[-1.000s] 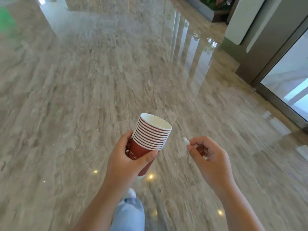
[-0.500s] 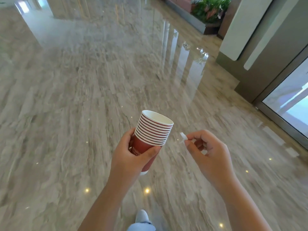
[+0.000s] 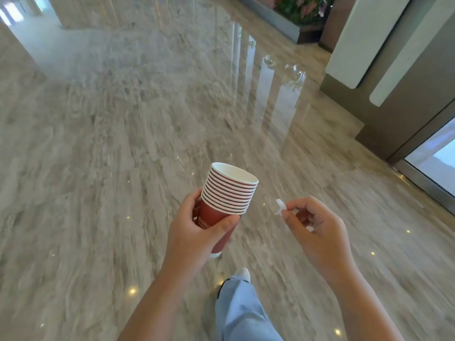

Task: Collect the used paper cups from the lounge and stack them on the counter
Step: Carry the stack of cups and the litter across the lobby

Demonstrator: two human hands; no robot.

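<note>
View: from head height, looking forward and down over both bare hands and one striding leg.

Setting: wide, glossy marble floor (image 3: 103, 168) with small ceiling-light reflections; planter with green and pink leaves (image 3: 304, 11) at the far right; grey wall panels and a glass door (image 3: 435, 153) along the right edge. No tabletop anywhere in sight.

Left hand (image 3: 194, 232): grip wrapped around the lower body of a nested stack of red paper cups (image 3: 229, 190), thumb across the near side, fingers round the far side.

Cup stack: roughly ten white rims showing one above another, tilted slightly away and to the right, mouth open and looking empty inside; white lettering on the outermost cup, partly hidden by the hand. Carried in the air at about waist level, well above the floor.

Right hand (image 3: 317, 232): grip pinched shut, thumb and forefinger tip holding a small white scrap (image 3: 280, 207); too small to say whether paper or plastic. Remaining fingers curled inward. Near the cups, not touching them.

Leg: light blue trouser leg (image 3: 241, 311) and pale shoe (image 3: 243, 274) stepping forward beneath the hands.

Step in hand: judged as carrying the gathered cups across the lounge, either toward the tabletop or toward more cups; nothing visible to settle which.

Next move calls for: steady walking on a floor that looks slippery, stack kept close to upright so nested cups stay seated, firm but not crushing hold, and somewhere to dispose of the white scrap before the right hand can help with setting down.
</note>
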